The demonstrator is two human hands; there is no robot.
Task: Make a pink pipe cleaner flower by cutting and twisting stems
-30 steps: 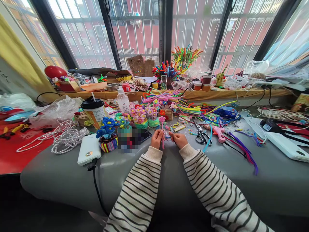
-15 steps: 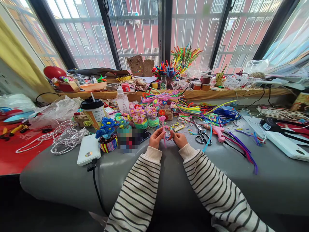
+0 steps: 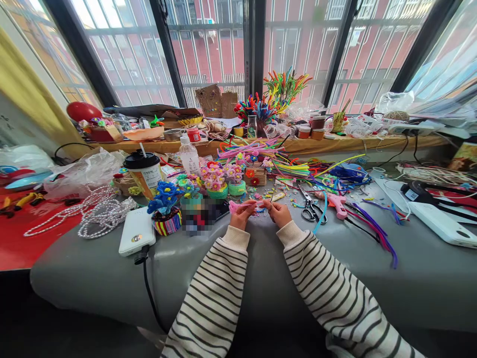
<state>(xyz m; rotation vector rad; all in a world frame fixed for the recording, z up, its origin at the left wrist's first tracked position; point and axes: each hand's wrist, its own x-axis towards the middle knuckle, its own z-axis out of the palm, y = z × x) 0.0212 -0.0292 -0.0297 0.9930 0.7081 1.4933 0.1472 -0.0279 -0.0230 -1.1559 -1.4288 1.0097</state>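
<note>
In my left hand (image 3: 241, 216), closed fingers pinch a pink pipe cleaner (image 3: 234, 206) whose fluffy, bunched end pokes out to the left. Its thin stem runs right, toward the fingertips of my right hand (image 3: 280, 215); whether those fingertips touch it I cannot tell. The right hand is closed around a thin pointed tool (image 3: 273, 194) that sticks up between thumb and finger; its exact kind is too small to make out. Both hands are held just above the grey tabletop (image 3: 268, 258), close together. Black-handled scissors (image 3: 309, 211) lie open to the right.
Right of the scissors lie a pink glue gun (image 3: 338, 205) and purple pipe cleaners (image 3: 376, 228). Pipe-cleaner flower pots (image 3: 217, 186) stand behind my left hand. Further left are a blue flower pot (image 3: 167, 219), a white power bank (image 3: 137, 231) and a lidded cup (image 3: 144, 174).
The pink pipe cleaner has turned from upright to lying sideways, its fluffy end now to the left. Both hands stay in nearly the same place.
</note>
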